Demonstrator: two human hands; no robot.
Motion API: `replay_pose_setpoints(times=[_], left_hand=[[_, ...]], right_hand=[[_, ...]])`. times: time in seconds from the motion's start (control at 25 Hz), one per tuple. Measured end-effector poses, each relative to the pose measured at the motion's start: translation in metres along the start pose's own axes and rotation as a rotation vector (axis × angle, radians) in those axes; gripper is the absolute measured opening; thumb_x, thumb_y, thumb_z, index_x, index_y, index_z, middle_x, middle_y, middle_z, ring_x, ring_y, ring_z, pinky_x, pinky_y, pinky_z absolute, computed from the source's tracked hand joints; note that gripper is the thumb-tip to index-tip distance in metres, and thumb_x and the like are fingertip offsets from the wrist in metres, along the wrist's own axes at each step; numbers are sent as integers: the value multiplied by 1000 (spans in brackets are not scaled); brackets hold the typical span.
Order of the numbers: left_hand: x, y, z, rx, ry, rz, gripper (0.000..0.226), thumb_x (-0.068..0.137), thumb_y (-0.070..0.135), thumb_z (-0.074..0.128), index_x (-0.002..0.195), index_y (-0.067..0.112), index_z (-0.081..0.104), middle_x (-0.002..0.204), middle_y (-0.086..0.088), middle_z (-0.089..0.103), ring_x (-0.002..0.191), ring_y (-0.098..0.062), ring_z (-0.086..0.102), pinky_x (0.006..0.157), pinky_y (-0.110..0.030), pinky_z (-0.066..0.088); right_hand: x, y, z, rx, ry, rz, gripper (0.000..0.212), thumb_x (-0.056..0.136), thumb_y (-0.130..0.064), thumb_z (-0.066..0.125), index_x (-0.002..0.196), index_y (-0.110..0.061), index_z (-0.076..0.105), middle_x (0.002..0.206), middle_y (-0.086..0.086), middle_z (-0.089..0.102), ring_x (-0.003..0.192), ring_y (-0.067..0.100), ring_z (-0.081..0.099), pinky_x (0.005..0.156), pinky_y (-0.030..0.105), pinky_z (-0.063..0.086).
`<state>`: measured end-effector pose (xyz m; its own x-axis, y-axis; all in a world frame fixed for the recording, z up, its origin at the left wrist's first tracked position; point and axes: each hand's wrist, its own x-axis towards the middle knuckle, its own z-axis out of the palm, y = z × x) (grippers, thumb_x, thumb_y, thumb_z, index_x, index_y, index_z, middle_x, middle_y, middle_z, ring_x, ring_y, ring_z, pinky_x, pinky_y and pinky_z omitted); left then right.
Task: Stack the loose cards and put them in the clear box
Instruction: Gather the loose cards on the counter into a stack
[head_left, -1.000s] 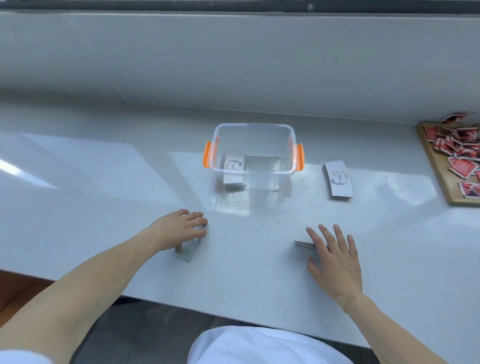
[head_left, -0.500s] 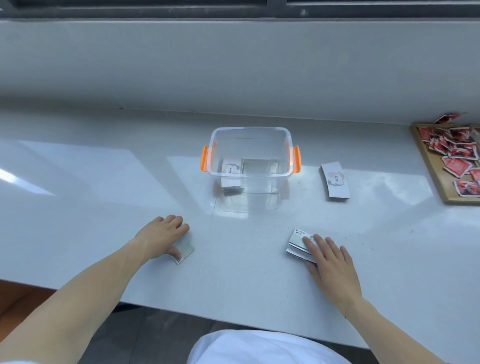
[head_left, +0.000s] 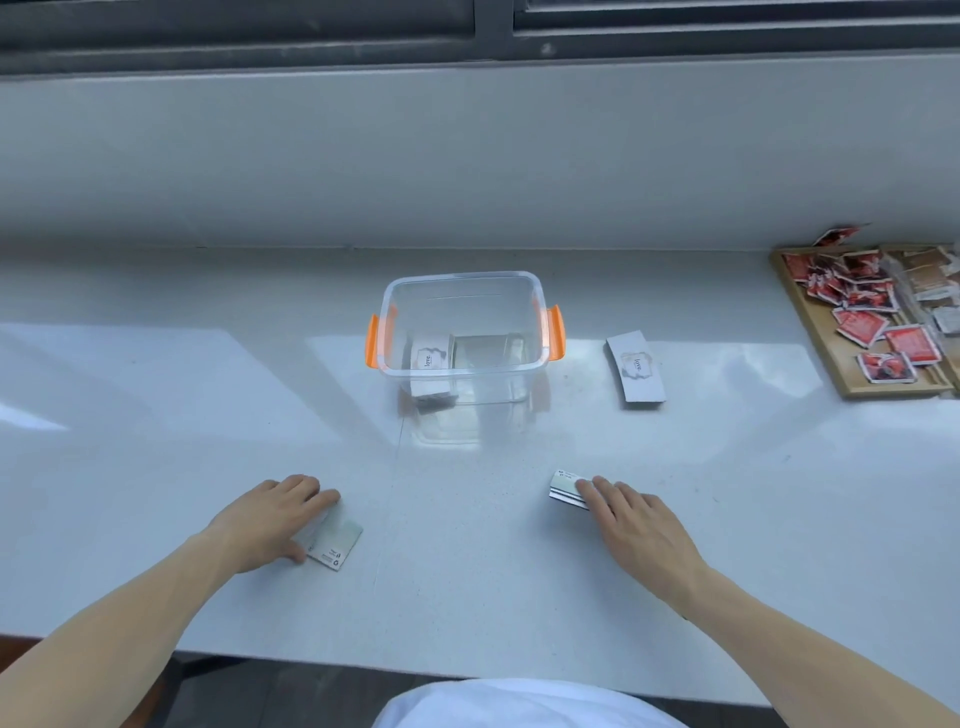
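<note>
Both card piles now lie flat on the counter under the person's hands; a second ago both stood on edge.

Left hand (head_left: 270, 519) presses flat, not gripping, on its cards (head_left: 335, 545); right hand (head_left: 631, 519) likewise on the fanned stack (head_left: 566, 488). Squaring looks unfinished. Ahead, between the hands, the clear box (head_left: 462, 332) holds cards; another stack (head_left: 636, 366) lies beyond the right hand, tray (head_left: 810, 332) farther right. Path unobstructed.
</note>
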<state>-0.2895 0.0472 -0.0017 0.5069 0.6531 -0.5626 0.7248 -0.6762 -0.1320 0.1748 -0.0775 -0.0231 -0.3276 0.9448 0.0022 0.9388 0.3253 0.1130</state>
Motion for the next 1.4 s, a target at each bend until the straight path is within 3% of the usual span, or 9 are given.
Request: replay_pose_setpoints(times=[0.16, 0.28, 0.4, 0.52, 0.68, 0.88, 1.08, 1.2, 1.4], left_hand=[[4, 2, -4, -3, -47, -41, 46, 86, 50, 59, 123, 30, 40, 119, 7, 38, 108, -15, 43, 80, -27, 37], [12, 9, -14, -113, -11, -51, 22, 97, 32, 47, 119, 29, 43, 120, 5, 39, 96, -16, 44, 72, -28, 33], [33, 35, -37, -279, 166, -43, 27, 98, 15, 37, 116, 31, 47, 116, 7, 46, 90, -18, 44, 68, -29, 33], [65, 81, -63, -392, 346, -9, 32, 100, 11, 38, 123, 28, 51, 111, 4, 56, 100, -23, 48, 78, -32, 38], [106, 139, -94, -581, 505, -87, 32, 101, 16, 40, 126, 27, 57, 105, 0, 61, 102, -28, 50, 80, -38, 41], [139, 190, -115, -791, 458, -3, 36, 100, 11, 42, 125, 31, 59, 106, -2, 56, 103, -23, 47, 79, -42, 50], [152, 214, -121, -891, 361, 201, 59, 84, -10, 39, 128, 23, 60, 110, -4, 54, 106, -22, 45, 94, -32, 43], [156, 227, -128, -937, 310, 191, 61, 74, -5, 45, 128, 21, 58, 113, -2, 55, 107, -20, 45, 97, -24, 38], [159, 257, -132, -969, 300, 143, 45, 75, 4, 52, 118, 14, 56, 112, -2, 56, 105, -22, 46, 92, -25, 39]], right_hand=[[18, 7, -18, 55, -126, 100, 39, 60, 0, 67, 98, -10, 65, 72, 2, 57, 53, 26, 50, 41, 35, 38], [27, 12, -19, 114, -180, 144, 21, 79, -11, 53, 101, -13, 55, 84, 2, 54, 68, 27, 49, 50, 35, 33], [28, 14, -13, 116, -120, 164, 20, 82, -21, 58, 100, -13, 57, 87, 3, 57, 71, 29, 52, 55, 39, 43], [27, 15, -7, 146, -103, 175, 37, 84, -29, 56, 118, -14, 55, 118, 5, 60, 107, 34, 57, 80, 45, 50], [28, 16, -6, 184, -122, 191, 68, 83, -38, 60, 145, -19, 38, 150, 8, 42, 138, 35, 37, 104, 55, 40], [28, 19, -3, 224, -112, 190, 83, 85, -45, 54, 153, -22, 13, 161, 5, 20, 146, 32, 20, 112, 56, 28], [33, 22, 0, 254, -66, 196, 84, 84, -43, 57, 153, -20, 16, 160, 5, 23, 145, 33, 21, 113, 55, 28], [34, 24, 2, 259, -40, 191, 81, 82, -41, 59, 151, -17, 24, 157, 6, 30, 144, 34, 25, 112, 55, 30], [36, 25, 8, 237, -1, 186, 69, 81, -32, 65, 141, -6, 43, 137, 7, 56, 130, 32, 48, 107, 52, 40]])
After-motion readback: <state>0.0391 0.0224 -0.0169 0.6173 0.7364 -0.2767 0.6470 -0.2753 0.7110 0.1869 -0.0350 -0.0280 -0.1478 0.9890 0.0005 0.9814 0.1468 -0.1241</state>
